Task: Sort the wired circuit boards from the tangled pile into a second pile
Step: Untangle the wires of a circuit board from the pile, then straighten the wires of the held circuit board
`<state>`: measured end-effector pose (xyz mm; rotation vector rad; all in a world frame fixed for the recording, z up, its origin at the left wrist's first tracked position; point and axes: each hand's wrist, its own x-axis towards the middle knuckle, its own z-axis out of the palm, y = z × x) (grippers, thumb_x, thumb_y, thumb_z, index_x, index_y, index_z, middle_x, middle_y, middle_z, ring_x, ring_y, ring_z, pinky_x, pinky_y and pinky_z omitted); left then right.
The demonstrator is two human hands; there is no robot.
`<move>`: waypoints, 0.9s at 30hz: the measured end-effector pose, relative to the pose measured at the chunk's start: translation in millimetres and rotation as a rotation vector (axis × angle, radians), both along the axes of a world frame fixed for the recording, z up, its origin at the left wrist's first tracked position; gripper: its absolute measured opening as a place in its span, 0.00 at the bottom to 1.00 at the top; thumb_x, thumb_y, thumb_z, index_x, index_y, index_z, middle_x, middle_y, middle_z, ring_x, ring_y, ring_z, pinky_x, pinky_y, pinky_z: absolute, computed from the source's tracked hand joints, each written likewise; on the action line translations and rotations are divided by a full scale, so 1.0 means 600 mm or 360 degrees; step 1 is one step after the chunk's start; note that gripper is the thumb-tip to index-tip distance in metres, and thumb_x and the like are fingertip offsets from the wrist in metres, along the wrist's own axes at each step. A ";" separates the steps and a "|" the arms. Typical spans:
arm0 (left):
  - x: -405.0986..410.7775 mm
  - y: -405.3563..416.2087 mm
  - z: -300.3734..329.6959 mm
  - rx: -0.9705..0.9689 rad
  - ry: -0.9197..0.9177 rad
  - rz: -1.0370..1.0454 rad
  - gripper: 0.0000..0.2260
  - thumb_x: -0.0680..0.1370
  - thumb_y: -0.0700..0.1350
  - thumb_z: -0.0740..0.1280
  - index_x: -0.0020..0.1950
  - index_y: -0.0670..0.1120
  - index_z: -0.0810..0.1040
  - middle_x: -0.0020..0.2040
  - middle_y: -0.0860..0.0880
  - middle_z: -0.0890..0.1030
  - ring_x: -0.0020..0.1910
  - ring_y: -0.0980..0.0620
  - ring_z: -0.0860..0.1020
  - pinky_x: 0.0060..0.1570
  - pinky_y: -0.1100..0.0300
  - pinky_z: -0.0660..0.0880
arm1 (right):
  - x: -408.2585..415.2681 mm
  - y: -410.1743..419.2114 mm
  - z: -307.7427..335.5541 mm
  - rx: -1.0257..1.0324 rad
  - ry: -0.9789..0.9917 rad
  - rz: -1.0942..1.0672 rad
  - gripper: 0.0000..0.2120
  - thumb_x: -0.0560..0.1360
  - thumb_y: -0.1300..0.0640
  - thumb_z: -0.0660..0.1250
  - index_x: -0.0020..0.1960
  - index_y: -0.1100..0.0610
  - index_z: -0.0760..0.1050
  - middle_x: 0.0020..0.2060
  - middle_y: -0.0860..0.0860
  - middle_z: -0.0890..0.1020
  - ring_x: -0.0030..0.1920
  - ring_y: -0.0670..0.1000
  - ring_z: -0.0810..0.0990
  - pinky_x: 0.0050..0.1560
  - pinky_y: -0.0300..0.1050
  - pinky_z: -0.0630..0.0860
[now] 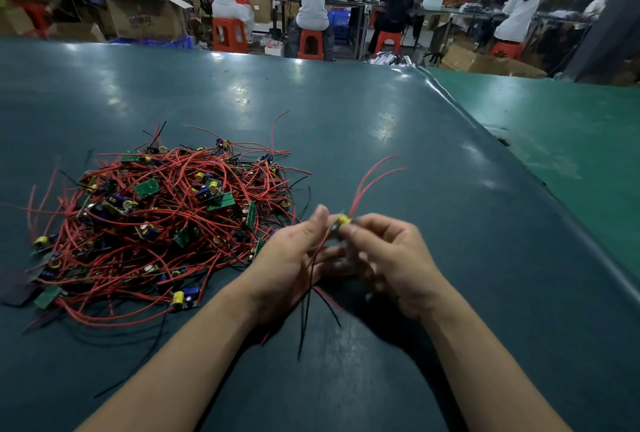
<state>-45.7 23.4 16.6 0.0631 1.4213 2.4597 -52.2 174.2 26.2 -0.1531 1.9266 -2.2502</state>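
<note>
Red-wired board [341,223] pinched in both hands' grip, left hand [294,258], right hand [388,258], tangled pile [156,223] just left

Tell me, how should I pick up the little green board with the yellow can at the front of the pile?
Probably pinch the green board with the yellow can by its long edges, from above. It lies at the pile's near edge, and tugging its red wires would drag the tangle.

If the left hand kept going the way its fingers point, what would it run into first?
Probably nothing close: the left hand points up and away past the held circuit board, over bare green table. Depth is unclear.
</note>
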 end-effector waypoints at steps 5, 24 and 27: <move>-0.014 -0.018 -0.008 -0.0366 0.0447 0.0935 0.09 0.79 0.43 0.64 0.45 0.41 0.82 0.39 0.48 0.83 0.35 0.54 0.78 0.36 0.62 0.75 | -0.022 0.029 0.012 -0.0442 0.0219 -0.0877 0.04 0.77 0.62 0.68 0.44 0.58 0.78 0.34 0.54 0.85 0.25 0.48 0.79 0.21 0.35 0.69; 0.022 -0.051 -0.007 -0.2492 0.1183 0.0837 0.12 0.68 0.48 0.61 0.46 0.53 0.81 0.43 0.55 0.79 0.39 0.48 0.79 0.32 0.58 0.72 | -0.025 0.034 -0.010 -0.0768 -0.0261 -0.1458 0.05 0.80 0.57 0.60 0.47 0.55 0.73 0.41 0.52 0.83 0.23 0.48 0.77 0.24 0.34 0.68; 0.023 -0.063 -0.012 -0.2786 0.1208 0.0481 0.13 0.67 0.49 0.60 0.47 0.53 0.81 0.46 0.56 0.76 0.48 0.50 0.75 0.35 0.59 0.70 | -0.028 0.032 -0.008 -0.0732 -0.0232 -0.1429 0.06 0.80 0.58 0.60 0.46 0.55 0.74 0.32 0.50 0.81 0.22 0.47 0.70 0.23 0.34 0.64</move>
